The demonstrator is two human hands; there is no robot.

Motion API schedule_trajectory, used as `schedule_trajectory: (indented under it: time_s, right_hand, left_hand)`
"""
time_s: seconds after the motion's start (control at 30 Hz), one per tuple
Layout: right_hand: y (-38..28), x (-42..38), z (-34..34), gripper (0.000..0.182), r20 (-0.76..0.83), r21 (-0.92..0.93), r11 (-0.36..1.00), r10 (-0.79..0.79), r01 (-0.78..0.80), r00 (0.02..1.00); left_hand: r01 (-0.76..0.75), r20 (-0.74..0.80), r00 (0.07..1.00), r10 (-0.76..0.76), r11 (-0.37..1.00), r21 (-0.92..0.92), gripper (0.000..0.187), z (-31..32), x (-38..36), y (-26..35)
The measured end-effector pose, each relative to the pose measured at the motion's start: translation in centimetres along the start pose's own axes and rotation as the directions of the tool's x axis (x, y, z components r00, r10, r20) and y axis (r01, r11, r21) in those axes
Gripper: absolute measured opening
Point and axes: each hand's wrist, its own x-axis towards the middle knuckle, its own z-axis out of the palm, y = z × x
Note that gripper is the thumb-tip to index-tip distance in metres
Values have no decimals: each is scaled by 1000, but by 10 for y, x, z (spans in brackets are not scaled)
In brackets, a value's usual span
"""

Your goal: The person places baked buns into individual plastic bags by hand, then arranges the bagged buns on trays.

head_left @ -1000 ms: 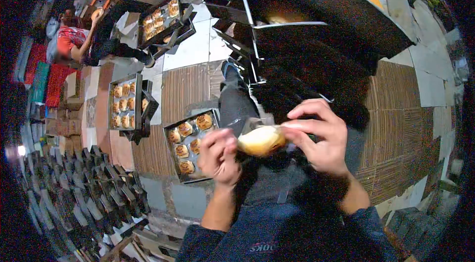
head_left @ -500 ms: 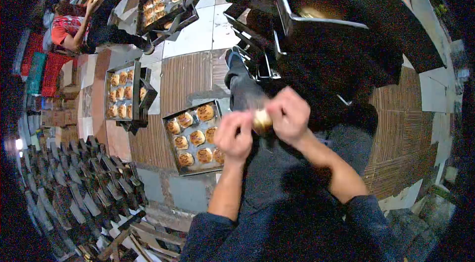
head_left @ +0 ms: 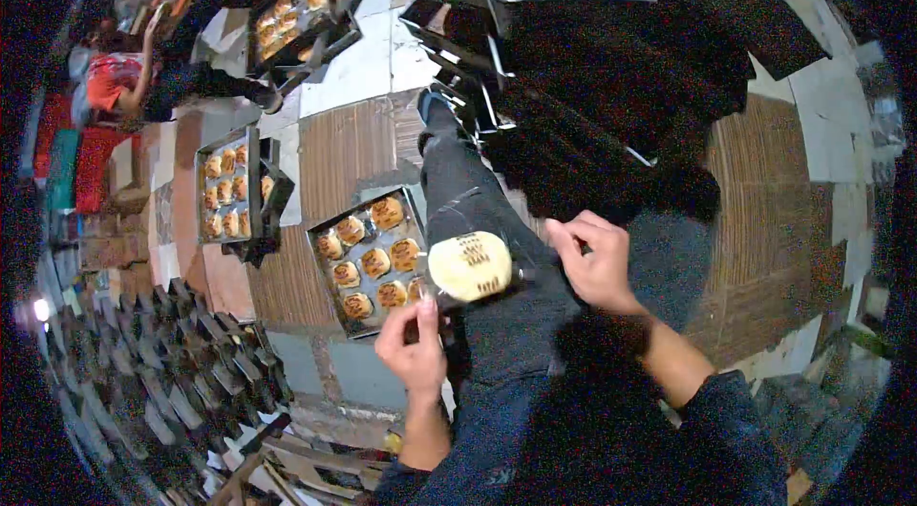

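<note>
A round pale bun (head_left: pixel 470 265) with dark printed marks hangs over my dark-trousered leg, seemingly in a clear plastic bag. My left hand (head_left: pixel 413 350) is closed in a pinch at the bag's near-left corner, just below the bun. To the right of the bun, my right hand (head_left: pixel 597 262) has its fingers curled and thumb against the forefinger; whether a bit of clear plastic is between them I cannot make out. Just left of my leg lies a dark metal tray (head_left: pixel 330 301) holding rows of browned buns (head_left: pixel 376 262).
More trays of buns stand on the floor: one tray (head_left: pixel 203 224) at left, another (head_left: pixel 256 66) farther back. Dark empty pans (head_left: pixel 497 19) are stacked ahead. A person in a red shirt (head_left: pixel 113 81) sits upper left. Stacked wooden pieces (head_left: pixel 172 363) fill the lower left.
The bun, small and blurred between my close-together hands before, now shows its full marked face. My hands have moved apart, the left one down and left, the right one slightly right and down.
</note>
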Motion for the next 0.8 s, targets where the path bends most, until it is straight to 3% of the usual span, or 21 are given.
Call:
schedule_trajectory:
  time_s: [0.03, 0.07, 0.1, 0.13, 0.17, 0.2, 0.27, 0.3, 0.33, 0.4, 0.43, 0.47, 0.5, 0.53, 0.57, 0.6, 0.67, 0.7, 0.73, 0.8]
  right_hand:
    - [-13, 10, -2, 20, 58, 8, 943, -331, 332, 942]
    - [-25, 16, -1, 32, 103, 28, 782, -622, 623, 776]
    - [-38, 17, 8, 41, 185, -29, 731, -666, 682, 722]
    - [-47, 18, 18, 52, 262, -94, 671, -696, 735, 669]
    - [-35, 24, 35, 65, 387, -174, 670, -628, 722, 676]
    - [-35, 32, 37, 60, 469, -82, 796, -500, 599, 728]
    - [-67, 45, -2, 58, 610, -72, 920, -266, 386, 747]
    - [-88, 46, -31, 58, 539, 31, 924, -336, 380, 773]
    - [-106, 43, -60, 58, 474, 137, 916, -395, 377, 787]
    - [-135, 37, -122, 59, 137, 197, 857, -505, 476, 852]
    - [-150, 40, -157, 57, 5, 82, 766, -640, 637, 768]
    - [-163, 45, -183, 57, -117, 102, 766, -625, 635, 772]
    - [-173, 55, -204, 53, -207, 300, 772, -521, 561, 828]
    - [-180, 77, -226, 48, -269, 302, 756, -517, 581, 812]
    - [-187, 100, -260, 48, -260, 41, 850, -498, 525, 827]
    - [-177, 144, -285, 45, -311, 102, 854, -460, 510, 832]
    - [-173, 199, -318, 32, -344, 134, 917, -313, 376, 885]
    - [-161, 223, -336, 27, -504, -267, 936, -337, 228, 795]
    - [-153, 218, -341, 27, -511, -268, 936, -339, 229, 790]
    - [-141, 203, -334, 25, -626, -629, 698, -716, 343, 308]
  left_hand:
    - [-51, -6, 999, 51, 999, 7, 14, 2, 15, 18]
    - [-106, -6, 994, 106, 994, 13, 16, 4, 30, 34]
    - [85, 76, 994, -73, 982, -171, 18, 8, 42, 28]
    - [152, 148, 981, -129, 976, -158, 21, 11, 56, 31]
    - [119, 158, 982, -99, 986, -118, 21, 13, 65, 23]
    - [67, 175, 983, -51, 994, -87, 21, 18, 77, 11]
    - [57, 139, 990, -20, 962, -266, 29, 21, 87, 1]
    - [186, 227, 968, -112, 922, -339, 30, 13, 88, 11]
    - [186, 205, 972, -117, 914, -361, 28, 13, 93, 2]
    - [136, 170, 983, -73, 906, -400, 24, 28, 97, -18]
    - [72, 165, 986, -13, 932, -355, 23, 40, 97, -13]
    - [7, 159, 986, 44, 952, -305, 22, 50, 95, -6]
    - [6, 210, 977, 40, 977, -215, 21, 62, 97, -9]
    - [27, 268, 961, 61, 950, -313, 22, 76, 91, 12]
    - [-30, 317, 938, 139, 945, -326, 21, 91, 83, 27]
    - [-86, 362, 907, 216, 936, -342, 20, 104, 75, 41]
    - [57, 568, 806, 166, 934, -354, 22, 123, 53, 71]
    - [-223, 569, 749, 339, 938, -266, 26, 137, 48, 64]
    - [-489, 584, 649, 488, 855, -170, 32, 154, 46, 49]
    - [-622, 665, 603, 440, 782, 47, 36, 176, 34, 10]
